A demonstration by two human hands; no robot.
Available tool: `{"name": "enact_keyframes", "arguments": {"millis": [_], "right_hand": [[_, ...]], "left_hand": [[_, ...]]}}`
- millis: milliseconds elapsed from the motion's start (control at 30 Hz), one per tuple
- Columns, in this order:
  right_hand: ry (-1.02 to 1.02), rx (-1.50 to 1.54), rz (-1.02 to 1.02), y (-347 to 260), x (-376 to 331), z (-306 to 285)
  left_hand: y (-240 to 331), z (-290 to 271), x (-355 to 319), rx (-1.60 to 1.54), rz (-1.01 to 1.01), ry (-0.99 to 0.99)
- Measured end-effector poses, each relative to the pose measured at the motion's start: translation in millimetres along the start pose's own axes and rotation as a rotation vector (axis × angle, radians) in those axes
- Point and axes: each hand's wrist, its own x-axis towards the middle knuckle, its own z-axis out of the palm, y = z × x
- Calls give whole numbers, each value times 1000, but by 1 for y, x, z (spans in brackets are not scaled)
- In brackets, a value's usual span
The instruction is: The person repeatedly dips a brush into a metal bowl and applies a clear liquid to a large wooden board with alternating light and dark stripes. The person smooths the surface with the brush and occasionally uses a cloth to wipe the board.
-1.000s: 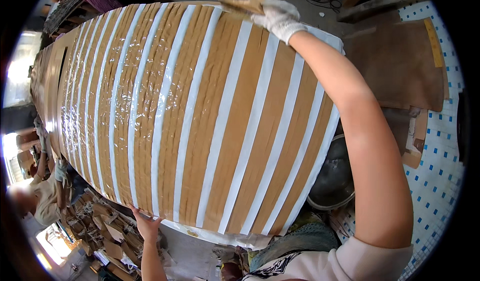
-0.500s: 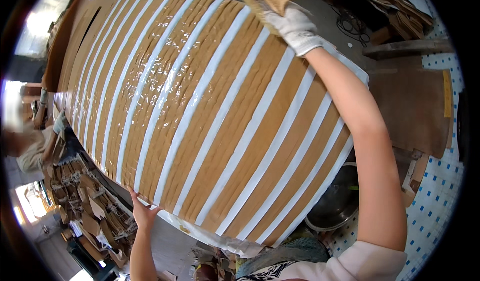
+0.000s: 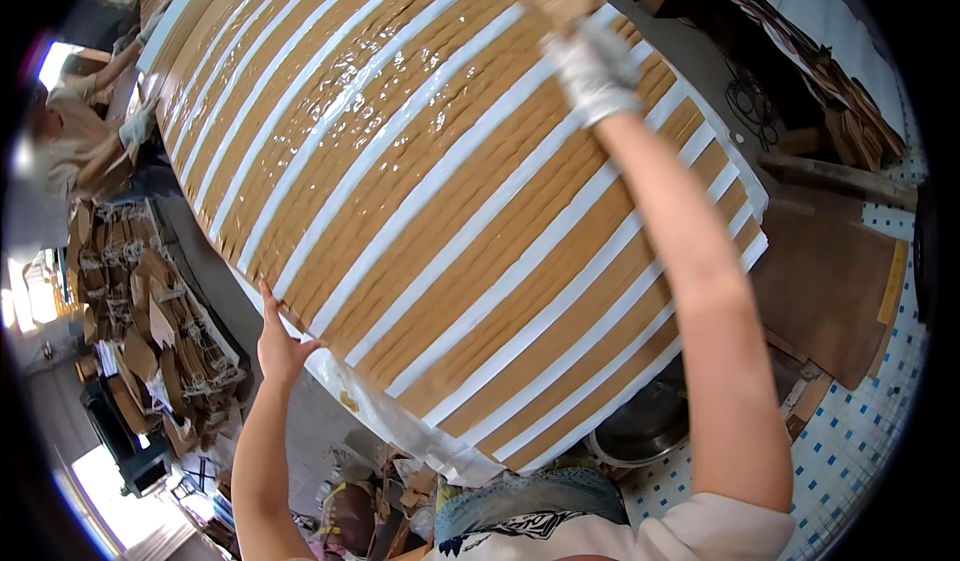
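Note:
A large brown sheet (image 3: 470,261) crossed by pale white strips fills the middle; its far left part looks glossy and wet or film-like. In my right hand (image 3: 595,76), which wears a white glove, is a wide wooden-handled brush (image 3: 565,6), blurred by motion over the sheet's far right part. My bare left hand (image 3: 283,346) touches the near left edge, thumb and index finger spread along it; its other fingers are mostly hidden. Whitish plastic film (image 3: 400,436) hangs out below the near edge.
Another person (image 3: 95,131) with gloved hands stands at the sheet's far left end. Stacked brown pieces (image 3: 165,311) lie at left. A metal bowl (image 3: 640,426) sits under the near right edge. Brown boards (image 3: 820,281) and a coiled black cable (image 3: 750,106) are at right.
My right hand, with the brush, has swept inward from the sheet's far edge. The whole view has shifted and turned; my left hand stays at the same edge.

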Motion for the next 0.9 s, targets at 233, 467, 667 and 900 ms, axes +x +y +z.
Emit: {"name": "enact_keyframes", "arguments": {"millis": [233,467,667,900], "right_hand": [[-271,-92,-799,-41,-200,112],[-77,-324,160,63,-85,-11],[235,-411,-251,18,-198,73],[-305,-355,-763,-48,-385,148]], "left_hand": [[-13,0,11,42,52,-22],[-23,8,3,56,213,124],[-20,4,-3,-47,174,69],[-36,2,-3,-119,197,-16]]}}
